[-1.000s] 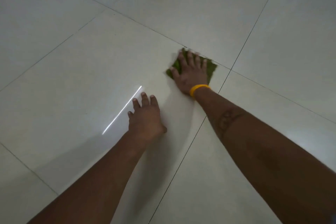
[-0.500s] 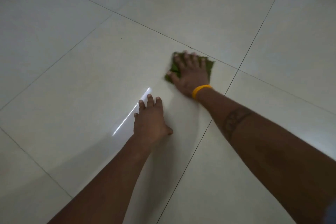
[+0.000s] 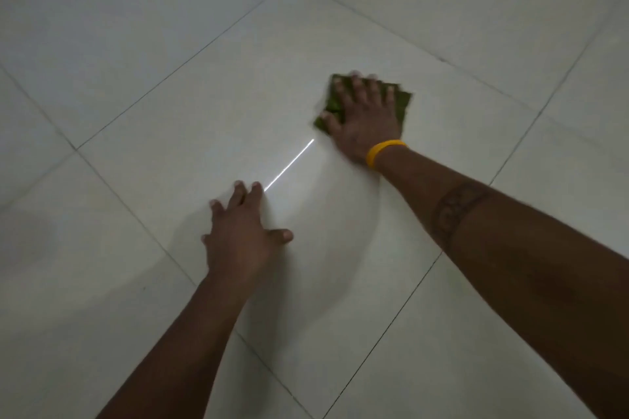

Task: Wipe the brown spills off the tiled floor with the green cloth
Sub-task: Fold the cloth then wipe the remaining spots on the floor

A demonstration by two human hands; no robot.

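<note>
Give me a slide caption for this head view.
Right hand presses a green cloth flat on the tiled floor; left hand braces beside it.

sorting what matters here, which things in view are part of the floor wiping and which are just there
Part of the job:
- green cloth, flat on the tiled floor
- right hand, pressing the cloth
- left hand, flat on the tile

Just there:
- yellow wristband
- bright light streak

No brown spill shows.

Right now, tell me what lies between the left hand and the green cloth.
In the head view, only bare tiled floor with a thin bright reflected streak lies between the left hand and the green cloth.
</note>
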